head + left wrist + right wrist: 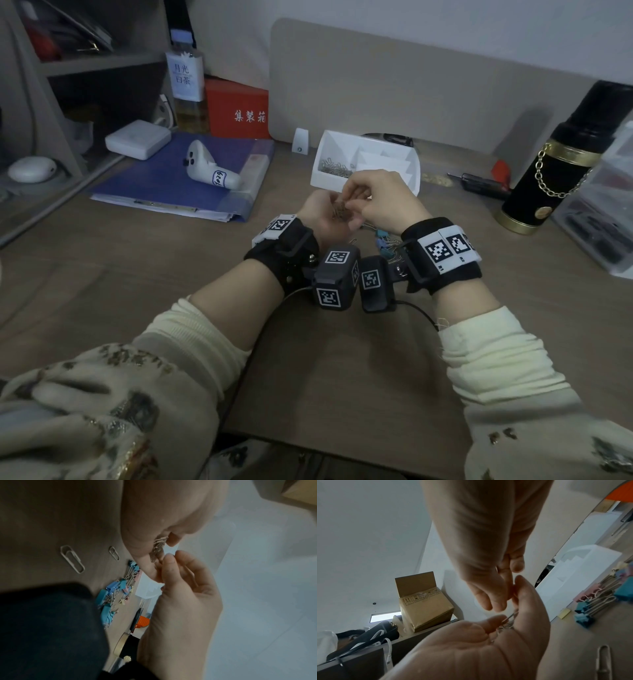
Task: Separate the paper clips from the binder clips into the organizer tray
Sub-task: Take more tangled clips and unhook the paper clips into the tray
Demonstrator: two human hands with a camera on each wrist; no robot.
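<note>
Together, the left hand cups a bunch of paper clips in its curled grip above the bench, while the right hand pinches at them; binder clips lie below, near the organizer tray.

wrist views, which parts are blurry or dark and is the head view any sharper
Left wrist view: the dark cuff fills the lower left; the paper clips on the desk are fairly sharp, the binder clips softer. Right wrist view: the near palm of the left hand is smeared, and straight edges bow. Head view: dim but sharper, showing the organizer tray clearly.
</note>
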